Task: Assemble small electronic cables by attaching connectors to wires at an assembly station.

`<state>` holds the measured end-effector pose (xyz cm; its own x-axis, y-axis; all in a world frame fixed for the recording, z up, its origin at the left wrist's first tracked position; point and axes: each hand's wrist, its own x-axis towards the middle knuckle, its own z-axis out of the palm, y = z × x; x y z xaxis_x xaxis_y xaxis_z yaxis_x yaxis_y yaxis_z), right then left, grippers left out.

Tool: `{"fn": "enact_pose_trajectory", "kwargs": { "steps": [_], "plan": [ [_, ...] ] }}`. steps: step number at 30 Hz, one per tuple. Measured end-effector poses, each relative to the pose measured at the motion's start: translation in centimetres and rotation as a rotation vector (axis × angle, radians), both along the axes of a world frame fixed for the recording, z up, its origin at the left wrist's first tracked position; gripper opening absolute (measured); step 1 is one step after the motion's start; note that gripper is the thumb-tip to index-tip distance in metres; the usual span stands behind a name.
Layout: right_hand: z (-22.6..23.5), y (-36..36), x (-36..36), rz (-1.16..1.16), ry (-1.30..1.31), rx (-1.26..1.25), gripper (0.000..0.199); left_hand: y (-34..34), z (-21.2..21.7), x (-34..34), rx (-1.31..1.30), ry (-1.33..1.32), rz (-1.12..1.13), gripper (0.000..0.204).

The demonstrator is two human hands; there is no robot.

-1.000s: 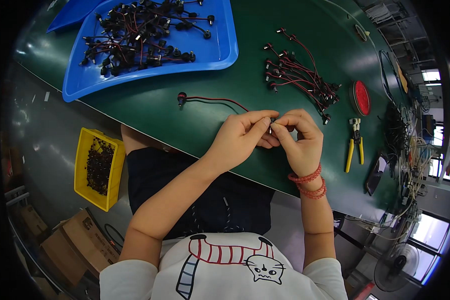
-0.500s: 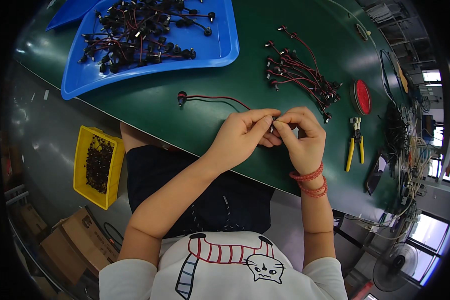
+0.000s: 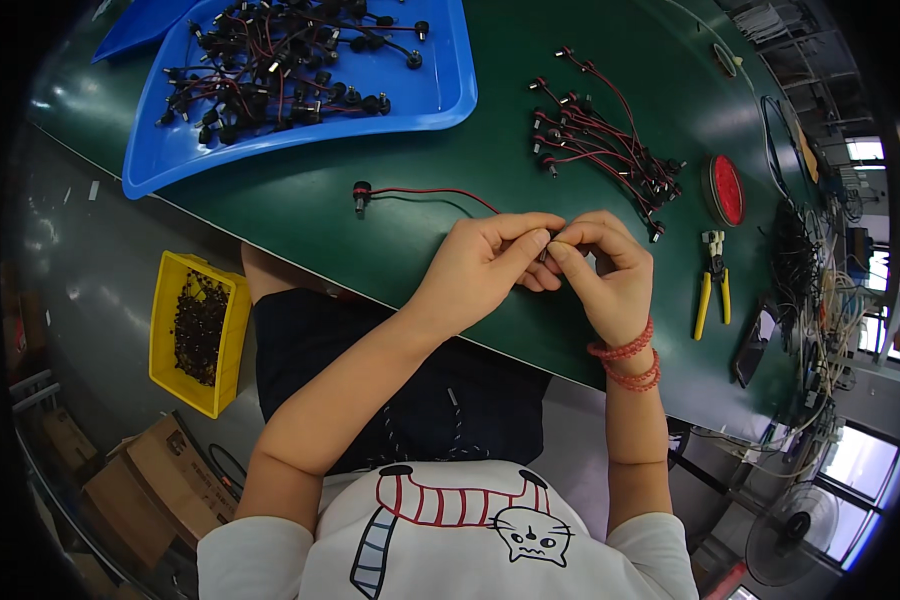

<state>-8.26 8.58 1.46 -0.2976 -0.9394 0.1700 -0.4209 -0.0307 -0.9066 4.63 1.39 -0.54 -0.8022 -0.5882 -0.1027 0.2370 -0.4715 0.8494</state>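
Observation:
My left hand (image 3: 482, 268) and my right hand (image 3: 610, 272) meet over the near edge of the green table. Thumbs and forefingers of both pinch the small dark end of a red-and-black cable (image 3: 425, 190), mostly hidden by the fingertips. From there the cable runs left across the table to its other end, a black plug (image 3: 361, 197) with a metal tip. Several similar cables (image 3: 610, 150) lie in a loose bunch beyond my right hand.
A blue tray (image 3: 300, 142) heaped with black-and-red cables stands at the back left. To the right are a round red-filled dish (image 3: 726, 190), yellow-handled pliers (image 3: 711, 290) and a dark phone-like slab (image 3: 754, 345). Below the table's left edge sits a yellow bin (image 3: 232, 345) of small dark parts.
Both hands stay together at nearly the same spot. The right wrist has shifted slightly to the right, and the piece between the fingertips has turned a little.

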Motion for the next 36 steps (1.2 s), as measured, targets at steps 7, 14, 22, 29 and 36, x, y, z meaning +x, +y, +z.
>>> {"fn": "enact_pose_trajectory", "kwargs": {
  "steps": [7,14,22,29,36],
  "plan": [
    [0.2,-0.1,0.4,0.004,-0.301,0.035,0.006,-0.1,0.1,-0.1,-0.015,-0.006,-0.008,0.024],
    [-0.6,0.0,-0.1,0.029,-0.710,0.208,0.009,0.1,0.2,0.0,-0.103,-0.013,0.005,0.023],
    [-0.5,0.1,0.3,0.066,-0.797,0.148,0.015,0.1,1.2,0.5,-0.401,-0.034,0.046,0.025],
    [-0.6,0.3,-0.1,0.123,-0.774,0.169,0.023,-1.3,2.2,1.2,-1.168,-0.193,0.113,0.036],
    [-0.7,0.6,0.0,0.227,-0.975,0.218,0.021,-1.8,2.5,1.2,-1.294,-0.184,0.052,0.036]
  ]
}}
